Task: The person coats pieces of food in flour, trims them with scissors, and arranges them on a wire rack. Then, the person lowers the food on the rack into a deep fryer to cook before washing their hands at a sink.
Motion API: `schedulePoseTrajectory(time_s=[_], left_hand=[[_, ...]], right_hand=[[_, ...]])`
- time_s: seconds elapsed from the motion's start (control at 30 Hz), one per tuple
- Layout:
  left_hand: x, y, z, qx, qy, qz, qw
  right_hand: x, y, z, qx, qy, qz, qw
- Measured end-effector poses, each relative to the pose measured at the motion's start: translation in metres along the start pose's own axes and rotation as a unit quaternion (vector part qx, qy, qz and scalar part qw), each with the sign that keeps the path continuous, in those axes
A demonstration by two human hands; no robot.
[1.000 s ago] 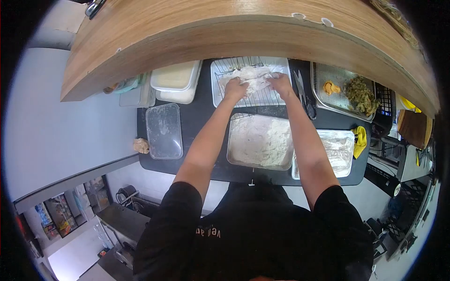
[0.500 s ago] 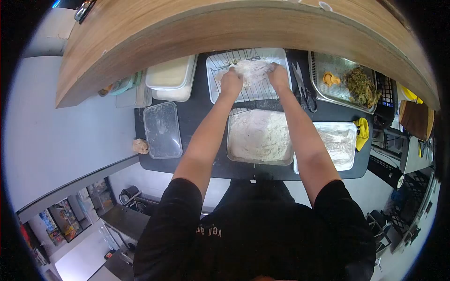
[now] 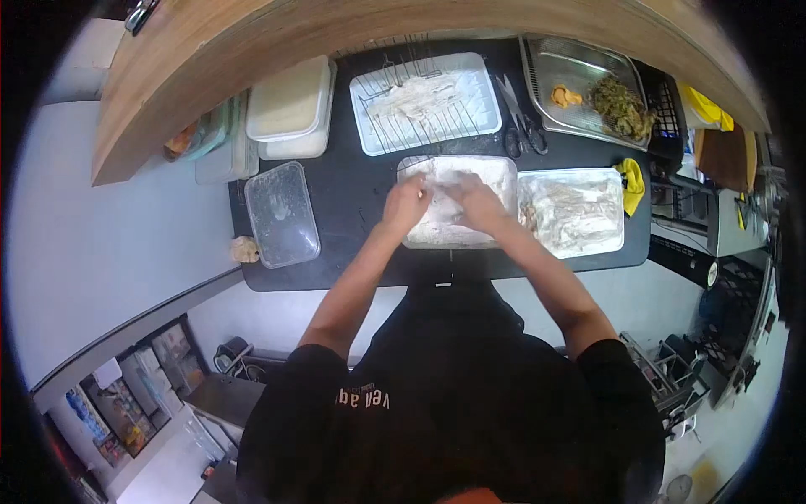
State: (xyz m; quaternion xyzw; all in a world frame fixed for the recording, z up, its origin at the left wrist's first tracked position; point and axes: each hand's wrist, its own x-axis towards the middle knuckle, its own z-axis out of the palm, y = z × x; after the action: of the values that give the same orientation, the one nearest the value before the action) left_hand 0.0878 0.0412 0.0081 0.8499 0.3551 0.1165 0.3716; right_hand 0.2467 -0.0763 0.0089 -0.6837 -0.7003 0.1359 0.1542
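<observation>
My left hand (image 3: 407,204) and my right hand (image 3: 480,206) hover over a metal tray of white flour (image 3: 453,235). Both look loosely open, with motion smearing the fingers, the right ones most; nothing shows in either. Just beyond them, a flat piece coated in white flour (image 3: 424,97) rests on a wire rack (image 3: 462,118) over a white tray (image 3: 363,126). What lies under its coating cannot be made out. To the right, another white tray (image 3: 620,239) contains flat, flour-dusted pieces (image 3: 575,210).
Scissors (image 3: 520,122) lie right of the rack. A perforated metal tray (image 3: 546,76) bears an orange lump and dark green-brown clumps. At left are a clear plastic container (image 3: 284,218) and stacked white tubs (image 3: 290,101). A yellow cloth (image 3: 634,186) sits far right; a wooden shelf (image 3: 252,50) overhangs.
Both hands have let go of the floured piece on the rack and come back toward me over the flour tray. The camera view has shifted, so the table appears higher.
</observation>
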Motion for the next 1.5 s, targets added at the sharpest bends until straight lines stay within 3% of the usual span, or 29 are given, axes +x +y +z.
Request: schedulePoseTrajectory(time_s=[0.07, 0.13, 0.2, 0.27, 0.4, 0.53, 0.6, 0.83, 0.93, 1.0, 1.2, 1.33, 1.5], left_hand=[[-0.015, -0.004, 0.011, -0.004, -0.010, 0.013, 1.000], [-0.018, 0.000, 0.012, 0.015, -0.022, 0.100, 0.995], [-0.017, 0.000, 0.013, 0.008, -0.062, 0.071, 0.995], [-0.009, -0.001, 0.017, -0.009, -0.036, 0.112, 0.993], [0.001, 0.004, 0.006, -0.037, -0.038, 0.143, 0.988], [0.008, 0.007, -0.009, -0.088, -0.088, 0.092, 0.988], [0.015, 0.008, -0.012, -0.157, -0.201, 0.052, 0.965], [0.018, -0.001, 0.000, -0.132, -0.219, 0.100, 0.962], [0.014, -0.009, 0.006, -0.250, -0.221, 0.069, 0.940], [0.013, -0.012, 0.002, -0.081, -0.216, 0.092, 0.969], [0.009, -0.011, -0.005, -0.082, -0.200, 0.046, 0.975], [0.007, -0.011, -0.007, -0.086, -0.188, 0.071, 0.976], [0.007, -0.012, -0.012, 0.039, -0.172, 0.080, 0.981]], right_hand=[[0.001, 0.001, 0.016, -0.010, 0.014, 0.009, 1.000], [0.009, 0.004, 0.013, -0.016, 0.026, 0.015, 0.999], [0.012, 0.005, 0.001, 0.093, -0.024, 0.108, 0.990], [0.008, 0.002, -0.020, 0.096, 0.020, 0.096, 0.991], [0.004, -0.015, -0.072, 0.117, -0.028, 0.185, 0.975], [-0.003, -0.013, -0.088, 0.126, -0.014, 0.165, 0.978], [-0.004, -0.012, -0.085, 0.172, -0.002, 0.135, 0.976], [-0.002, -0.021, -0.051, 0.148, 0.013, 0.185, 0.971], [-0.002, -0.009, -0.035, 0.161, 0.004, 0.196, 0.967], [-0.005, -0.004, -0.031, 0.154, 0.006, 0.185, 0.971], [-0.010, -0.001, -0.044, 0.185, 0.003, 0.207, 0.961], [-0.010, 0.004, -0.045, 0.200, 0.022, 0.188, 0.961], [-0.017, 0.019, -0.051, 0.236, -0.018, 0.216, 0.947]])
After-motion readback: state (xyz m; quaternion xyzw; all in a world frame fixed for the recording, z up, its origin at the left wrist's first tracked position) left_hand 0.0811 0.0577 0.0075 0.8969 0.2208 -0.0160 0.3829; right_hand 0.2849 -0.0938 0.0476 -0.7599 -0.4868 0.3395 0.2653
